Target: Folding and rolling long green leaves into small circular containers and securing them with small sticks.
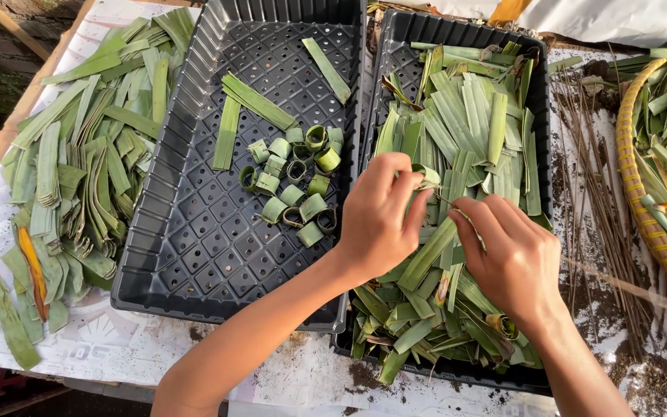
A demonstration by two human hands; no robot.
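Right now your left hand (380, 212) pinches a curled strip of green leaf (428, 176) between thumb and fingers, and your right hand (507, 251) closes its fingertips on a thin stick (448, 205) that meets the curl from about four o'clock. Both hover over the right black tray (538, 116), heaped with cut leaf strips (472, 131). At nine o'clock from your hands the left black tray (187, 232) holds a cluster of finished leaf rings (295, 181) and a few flat strips. Loose leaves (86, 139) pile at the far left, thin sticks (596, 177) and a woven basket (642, 193) at three o'clock. Likely trouble: ease that pinch and the springy curl unrolls; press the stick in crooked and it may snap or split the leaf
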